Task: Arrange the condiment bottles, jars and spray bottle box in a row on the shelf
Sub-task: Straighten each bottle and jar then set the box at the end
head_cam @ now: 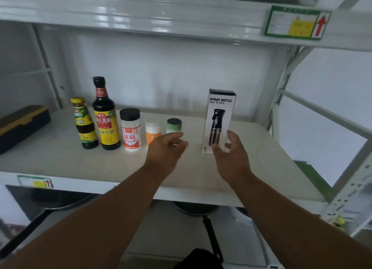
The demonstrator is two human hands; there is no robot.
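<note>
Both hands are up at the white shelf (60, 160) now: the right hand (231, 158) sits at the foot of the spray bottle box (220, 120), fingers loosely spread on either side of its lower edge, though whether they actually touch the card is hard to tell. The box stands upright and reads "SPRAY BOTTLE" with a "1" in its bottom corner. Just left of that hand the left hand (167, 149) hovers with fingers relaxed and curled, holding nothing, directly in front of the green-capped jar (174, 125) and hiding its lower half. Further left runs the row: a small orange-labelled jar (153, 133), partly behind the left hand, a black-lidded white jar (130, 129) with red Chinese characters, a tall dark soy sauce bottle (105, 115) with a yellow label, then a shorter bottle (84, 125) with a yellow cap. Far left lies a dark case (22, 125). Overhead, a green-bordered tag (296, 22) shows a red arrow.
</note>
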